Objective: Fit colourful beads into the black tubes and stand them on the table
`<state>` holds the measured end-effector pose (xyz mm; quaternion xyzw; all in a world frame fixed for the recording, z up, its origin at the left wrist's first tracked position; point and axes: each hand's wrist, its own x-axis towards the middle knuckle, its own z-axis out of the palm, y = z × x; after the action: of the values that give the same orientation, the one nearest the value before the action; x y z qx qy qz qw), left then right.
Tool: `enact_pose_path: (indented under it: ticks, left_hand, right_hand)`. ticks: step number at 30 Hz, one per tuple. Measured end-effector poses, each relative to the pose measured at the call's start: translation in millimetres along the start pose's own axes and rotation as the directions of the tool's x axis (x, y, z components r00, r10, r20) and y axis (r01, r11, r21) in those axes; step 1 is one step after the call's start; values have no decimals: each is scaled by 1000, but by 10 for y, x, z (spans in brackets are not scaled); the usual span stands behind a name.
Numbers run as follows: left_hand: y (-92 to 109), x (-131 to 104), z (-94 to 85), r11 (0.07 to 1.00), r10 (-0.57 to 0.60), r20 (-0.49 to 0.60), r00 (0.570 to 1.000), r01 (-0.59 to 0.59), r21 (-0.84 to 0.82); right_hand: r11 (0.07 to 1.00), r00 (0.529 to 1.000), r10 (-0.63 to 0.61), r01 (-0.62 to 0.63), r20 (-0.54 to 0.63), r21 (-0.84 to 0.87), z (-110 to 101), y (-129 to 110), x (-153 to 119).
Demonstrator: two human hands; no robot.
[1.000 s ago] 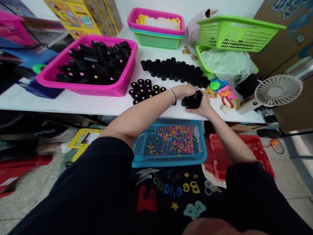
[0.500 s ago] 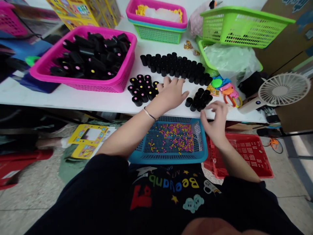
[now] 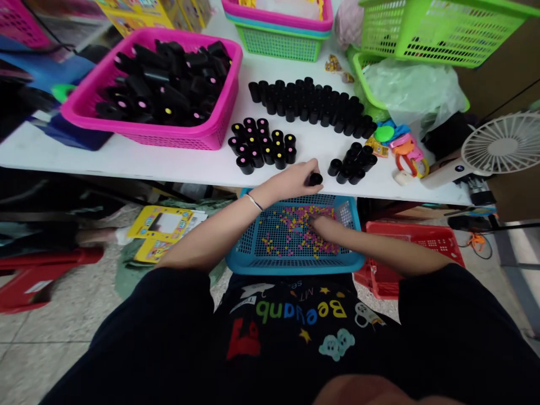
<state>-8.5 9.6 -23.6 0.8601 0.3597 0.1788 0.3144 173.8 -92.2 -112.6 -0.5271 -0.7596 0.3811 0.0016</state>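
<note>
My left hand (image 3: 297,180) is closed round a black cylinder (image 3: 315,179) at the table's front edge. My right hand (image 3: 323,224) reaches down into the blue basket (image 3: 248,261), among small pink and yellow pieces (image 3: 291,222); its fingertips are hidden there. Left of centre on the table stand black cylinders with pink or yellow dots on top (image 3: 254,153). Several black cylinders without visible dots (image 3: 356,163) stand in a small group to the right. Behind them runs a longer cluster of black cylinders (image 3: 314,109).
A pink basket (image 3: 206,135) full of black parts stands at the left of the white table (image 3: 169,169). Green baskets (image 3: 422,34), coloured rings (image 3: 407,149) and a fan (image 3: 506,143) are at the right. Red crates (image 3: 439,236) sit below.
My left hand has come back from the cylinders towards the table edge and now holds one. My right hand has moved from the small group down into the blue basket. The view has shifted slightly.
</note>
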Motion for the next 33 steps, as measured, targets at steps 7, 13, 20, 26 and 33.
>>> enact_pose_path:
  ticks: [7,13,20,26,33]
  left_hand:
    - [-311,-34,23,974,62,-125,990,-87,-209]
    - [-273,-2,7,941,67,-131,989,-106,-321]
    - [-252,7,15,932,44,-138,989,-90,-351]
    - [-287,-7,25,929,47,-141,989,-95,-358]
    - [-327,-18,30,934,46,-127,991,-88,-345]
  right_hand:
    - [989,1000,-17,17,3,147,-277,-128,14]
    - [864,930,-20,202,-368,461,-775,-385,-315]
    - [901,785,73,213,-616,378,-1089,-521,-34]
    - [759,830,216,189,-515,623,-945,-551,72]
    - [554,856,335,159,-394,817,-863,-633,72]
